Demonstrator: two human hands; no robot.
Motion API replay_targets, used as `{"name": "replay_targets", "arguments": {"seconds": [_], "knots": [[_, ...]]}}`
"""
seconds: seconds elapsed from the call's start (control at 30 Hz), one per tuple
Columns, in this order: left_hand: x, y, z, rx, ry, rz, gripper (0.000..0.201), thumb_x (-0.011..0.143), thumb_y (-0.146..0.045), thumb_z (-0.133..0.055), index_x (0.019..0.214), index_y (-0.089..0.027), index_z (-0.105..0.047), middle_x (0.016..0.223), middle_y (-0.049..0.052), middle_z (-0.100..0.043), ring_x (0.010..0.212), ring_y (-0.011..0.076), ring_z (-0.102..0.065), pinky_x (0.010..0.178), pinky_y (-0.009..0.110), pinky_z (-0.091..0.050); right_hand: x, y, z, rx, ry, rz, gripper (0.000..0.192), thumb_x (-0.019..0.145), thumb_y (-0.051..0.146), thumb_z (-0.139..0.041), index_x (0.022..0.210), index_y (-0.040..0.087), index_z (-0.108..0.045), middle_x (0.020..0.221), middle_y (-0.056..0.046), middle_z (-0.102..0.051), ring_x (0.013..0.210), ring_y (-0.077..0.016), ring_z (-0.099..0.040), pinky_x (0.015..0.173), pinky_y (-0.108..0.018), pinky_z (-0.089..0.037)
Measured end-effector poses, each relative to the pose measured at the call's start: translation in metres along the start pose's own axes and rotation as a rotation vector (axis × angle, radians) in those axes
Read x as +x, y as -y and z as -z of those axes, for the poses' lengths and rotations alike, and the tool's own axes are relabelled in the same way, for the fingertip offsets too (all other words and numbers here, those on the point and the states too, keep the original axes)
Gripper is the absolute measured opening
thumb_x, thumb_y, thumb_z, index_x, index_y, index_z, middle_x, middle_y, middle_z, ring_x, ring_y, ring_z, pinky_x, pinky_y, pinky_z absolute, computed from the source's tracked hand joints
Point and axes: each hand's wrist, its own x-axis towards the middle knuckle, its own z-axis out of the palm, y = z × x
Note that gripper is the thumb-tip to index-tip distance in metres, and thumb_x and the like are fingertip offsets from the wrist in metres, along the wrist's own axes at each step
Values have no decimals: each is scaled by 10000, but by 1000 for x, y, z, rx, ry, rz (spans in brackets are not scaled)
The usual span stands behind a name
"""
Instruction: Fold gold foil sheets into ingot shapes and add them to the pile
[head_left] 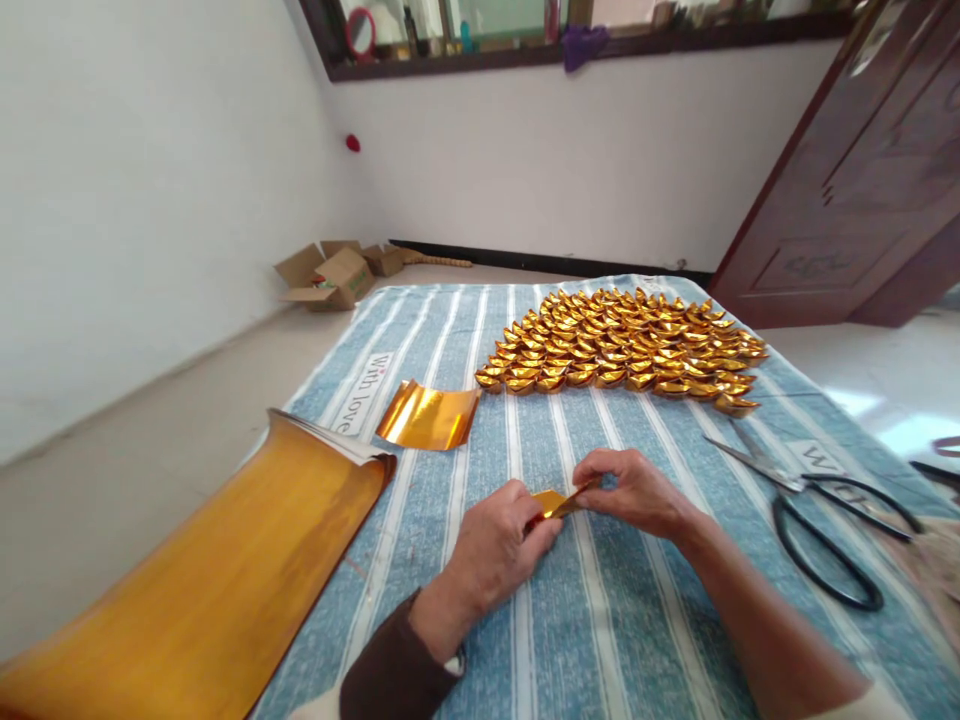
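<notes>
Between my two hands is a small piece of folded gold foil paper point(553, 503), held low over the striped cloth. My left hand point(499, 538) pinches its left end with thumb and fingers. At the right end, the thumb and fingertips of my right hand point(630, 490) are closed on the paper. Just beyond, to the left, lies a short stack of curled gold foil sheets point(429, 416). Farther back, many folded gold paper ingots point(607, 345) sit packed in rows. Parts of the held piece are hidden by my fingers.
A blue-and-white striped cloth point(420, 560) covers the table. Large black-handled scissors point(795, 485) lie open at the right. A big stack of gold sheets point(202, 570) overhangs the left edge. Cardboard boxes point(337, 278) stand on the floor, and a brown door point(840, 180) is at the right.
</notes>
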Motion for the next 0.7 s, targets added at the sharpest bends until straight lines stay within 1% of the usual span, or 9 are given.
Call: {"name": "replay_targets", "arguments": {"seconds": [0.07, 0.13, 0.27, 0.47, 0.6, 0.7], "knots": [[2, 0, 0, -25, 1, 26, 225, 921, -280, -563, 745, -185, -665, 728, -3, -571, 686, 135, -584, 616, 235, -428, 0, 1, -2, -46, -15, 12, 38, 725, 163, -680, 742, 194, -694, 753, 4, -672, 745, -150, -606, 726, -276, -441], [4, 1, -2, -20, -18, 50, 263, 942, -274, -529, 741, -183, -672, 712, -1, -574, 670, 134, -583, 612, 237, -426, 0, 2, -2, -79, -17, 4, 41, 727, 157, -678, 731, 194, -697, 737, 2, -670, 727, -149, -605, 708, -276, -439], [5, 1, -9, -2, -57, 89, 218, 944, -253, -527, 808, -182, -683, 721, 3, -602, 676, 143, -603, 620, 244, -439, 1, 3, -2, -165, -26, 6, 76, 734, 137, -661, 729, 198, -705, 723, -5, -669, 740, -162, -597, 702, -288, -433], [5, -1, -18, 74, -121, 80, 149, 929, -221, -545, 836, -171, -651, 751, 14, -630, 688, 158, -620, 624, 257, -461, 2, -1, -4, -357, -43, 145, 77, 783, 173, -656, 712, 192, -680, 723, -20, -640, 795, -187, -556, 741, -323, -422], [5, -1, -22, 157, -149, 45, 174, 938, -196, -510, 809, -169, -624, 725, 12, -621, 652, 156, -605, 587, 257, -451, 1, -5, -7, -428, -75, 194, 85, 787, 160, -645, 707, 183, -662, 839, -44, -632, 858, -196, -547, 773, -338, -431], [4, -1, -24, 209, -169, 33, 203, 945, -193, -488, 777, -174, -602, 709, 11, -611, 633, 155, -592, 569, 259, -441, -1, -9, -10, -461, -98, 213, 68, 780, 162, -649, 716, 178, -666, 937, -74, -630, 927, -221, -549, 811, -363, -443]]}}
